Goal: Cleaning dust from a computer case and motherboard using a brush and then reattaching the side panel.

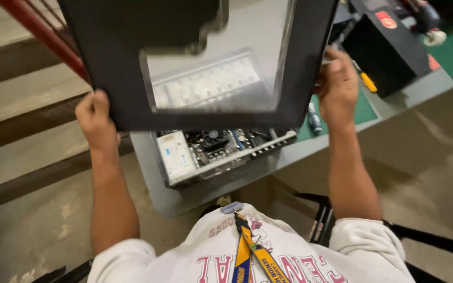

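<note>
I hold a black computer side panel (121, 78) with a clear window up in front of me, above the table. My left hand (96, 123) grips its lower left corner. My right hand (337, 86) grips its right edge. Below the panel an open computer case (221, 152) lies on its side on the grey table (155, 178). Its motherboard, a round fan and a white box-shaped part show inside. The window reflects a ceiling light.
A green mat (365, 107) covers the table's right part, with a yellow-handled tool (368, 82) and a small tube (314, 118) on it. A black box (384, 47) stands behind. Steps and a red rail (43, 36) are at left; a black chair frame (321, 220) is under me.
</note>
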